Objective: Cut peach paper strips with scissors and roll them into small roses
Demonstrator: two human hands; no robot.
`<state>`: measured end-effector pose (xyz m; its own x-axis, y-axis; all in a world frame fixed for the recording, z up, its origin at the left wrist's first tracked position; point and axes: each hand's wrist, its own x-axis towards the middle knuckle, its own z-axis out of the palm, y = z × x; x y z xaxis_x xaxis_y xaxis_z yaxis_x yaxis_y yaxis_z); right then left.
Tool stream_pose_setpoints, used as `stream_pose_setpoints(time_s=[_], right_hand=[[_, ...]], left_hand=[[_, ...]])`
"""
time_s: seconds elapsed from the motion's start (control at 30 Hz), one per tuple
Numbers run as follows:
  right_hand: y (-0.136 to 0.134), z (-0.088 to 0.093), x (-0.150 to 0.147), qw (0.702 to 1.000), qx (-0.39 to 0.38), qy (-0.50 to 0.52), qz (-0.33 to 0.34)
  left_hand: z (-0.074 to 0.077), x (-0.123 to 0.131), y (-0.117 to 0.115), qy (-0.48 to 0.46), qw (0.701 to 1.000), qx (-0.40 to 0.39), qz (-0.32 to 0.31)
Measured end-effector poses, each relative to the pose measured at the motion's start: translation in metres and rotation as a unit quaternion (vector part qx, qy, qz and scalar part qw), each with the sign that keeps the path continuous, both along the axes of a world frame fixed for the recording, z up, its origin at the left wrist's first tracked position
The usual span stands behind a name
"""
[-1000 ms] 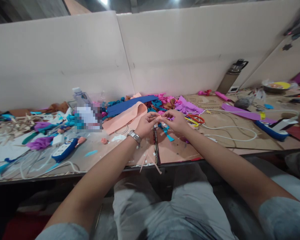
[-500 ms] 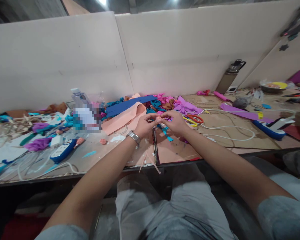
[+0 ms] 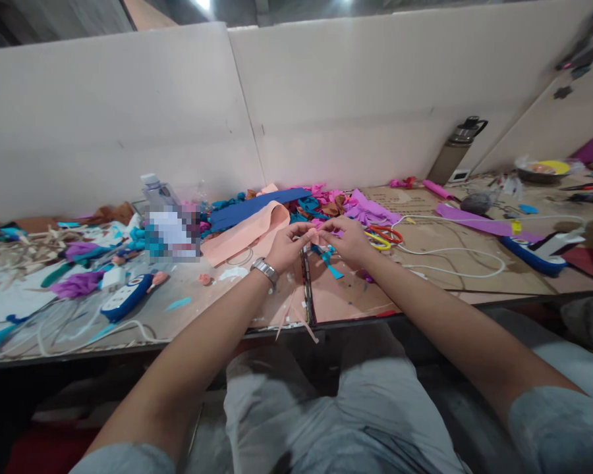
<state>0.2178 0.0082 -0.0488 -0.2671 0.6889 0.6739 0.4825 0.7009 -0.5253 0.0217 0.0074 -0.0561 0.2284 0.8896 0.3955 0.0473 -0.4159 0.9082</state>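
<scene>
Hands meet over the worktop seam, pinching a small peach piece

Edges and room: The worktop (image 3: 350, 306) ends in a dark front edge just before the person's lap, and a pale partition (image 3: 178, 112) bounds it at the back. The hands are held between these limits, near a dark seam (image 3: 307, 289) that runs to the front edge. Thin peach strips (image 3: 308, 330) lie by the seam and overhang the front edge. The most open room is to the right, where flat cardboard (image 3: 454, 276) is crossed by a white cable (image 3: 474, 251). An orange loop (image 3: 389, 240) and a yellow loop (image 3: 383, 245) lie just beside the right hand (image 3: 348, 240). Room to the left is tighter: a folded peach sheet (image 3: 240, 238) lies near the left hand (image 3: 287, 247), with a peach rosette (image 3: 204, 279) and a blue-and-white power strip (image 3: 127, 297) farther out. Behind the hands, heaped coloured scraps (image 3: 329, 197) reach towards the partition.

Fingers: Both hands show a narrow pinch, thumbs and forefingers drawn together. The small peach piece (image 3: 315, 236) sits between the two sets of fingertips, gripped from both sides. Its exact form is partly hidden by the fingers. A teal scrap (image 3: 334, 268) lies below the right hand.
</scene>
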Motion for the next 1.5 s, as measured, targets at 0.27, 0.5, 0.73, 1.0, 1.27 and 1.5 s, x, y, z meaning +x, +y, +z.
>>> stream_pose_setpoints(time_s=[0.27,0.5,0.73,1.0,1.27,1.5], right_hand=[[-0.0035,0.0013,-0.0016,1.000,-0.008,0.009,0.002],[-0.0041,0.0021,-0.0015,1.000,-0.020,0.010,-0.001],[-0.0027,0.0006,-0.0020,1.000,-0.021,0.010,0.005],[-0.0011,0.0008,0.0013,0.999,-0.011,0.038,-0.003],[0.0025,-0.0048,0.0004,1.000,0.014,-0.001,0.004],[0.0025,-0.0034,-0.0008,1.000,0.017,0.004,0.010]], left_hand=[[-0.0005,-0.0001,0.0011,-0.004,1.000,0.001,0.001],[0.0020,-0.0006,-0.0020,-0.001,1.000,-0.016,0.009],[0.0020,-0.0007,-0.0030,-0.009,1.000,-0.026,-0.016],[0.0014,-0.0012,0.0018,-0.054,0.998,-0.027,-0.005],[-0.0010,0.0006,0.0014,-0.065,0.997,-0.027,-0.018],[0.0014,-0.0014,-0.0028,-0.007,1.000,0.006,-0.025]])
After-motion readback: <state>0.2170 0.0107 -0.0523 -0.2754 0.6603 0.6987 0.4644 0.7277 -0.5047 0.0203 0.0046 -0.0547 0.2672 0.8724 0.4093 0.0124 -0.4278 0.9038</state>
